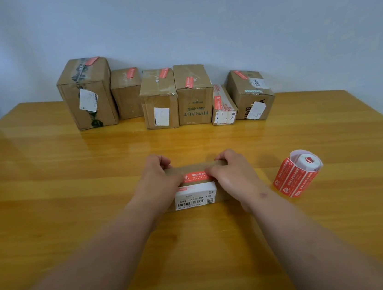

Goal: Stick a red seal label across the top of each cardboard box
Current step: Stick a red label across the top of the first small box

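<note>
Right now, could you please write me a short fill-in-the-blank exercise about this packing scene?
1. Along the wall stand ___ brown cardboard boxes.
2. Both hands, left hand and right hand, press a ___ seal label onto the small cardboard box.
3. The roll of labels stands on the wooden table, nearer the ___ hand.

Missing words: six; red; right

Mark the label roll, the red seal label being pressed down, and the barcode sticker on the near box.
Label roll (295,176), head view, on its red outer wrap.
Red seal label (195,176), head view, printed middle between both hands.
Barcode sticker (196,198), head view, white face.
</note>
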Available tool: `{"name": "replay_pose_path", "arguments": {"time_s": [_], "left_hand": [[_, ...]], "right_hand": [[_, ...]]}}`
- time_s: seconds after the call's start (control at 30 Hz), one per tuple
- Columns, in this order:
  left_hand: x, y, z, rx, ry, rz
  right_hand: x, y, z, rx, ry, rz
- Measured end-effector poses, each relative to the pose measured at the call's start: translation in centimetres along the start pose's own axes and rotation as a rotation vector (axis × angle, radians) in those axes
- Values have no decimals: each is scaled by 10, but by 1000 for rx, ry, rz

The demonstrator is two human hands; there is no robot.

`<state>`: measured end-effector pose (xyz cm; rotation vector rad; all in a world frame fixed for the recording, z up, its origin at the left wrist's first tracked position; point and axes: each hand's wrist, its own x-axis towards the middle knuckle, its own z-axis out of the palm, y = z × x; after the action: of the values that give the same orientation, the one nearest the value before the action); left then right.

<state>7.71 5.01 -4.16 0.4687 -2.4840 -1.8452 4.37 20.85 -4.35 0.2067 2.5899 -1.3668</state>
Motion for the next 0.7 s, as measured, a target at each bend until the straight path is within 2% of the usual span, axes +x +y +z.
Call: {"name": "replay_pose_path", "arguments": {"time_s": [0.17, 0.37, 0.57, 0.7], "left_hand": [[1, 0, -1, -81, -12, -17], [-2, 1, -1, 70, -24, 49], [-2, 3, -8, -41, -113, -21], [-4, 3, -7, 133, -123, 9]], "right_hand": [[3, 7, -7, 133, -21, 40], [-5, 4, -6, 20, -90, -21], [-3, 8, -18, 139, -163, 29], [-7, 2, -5, -46, -73, -29]]}}
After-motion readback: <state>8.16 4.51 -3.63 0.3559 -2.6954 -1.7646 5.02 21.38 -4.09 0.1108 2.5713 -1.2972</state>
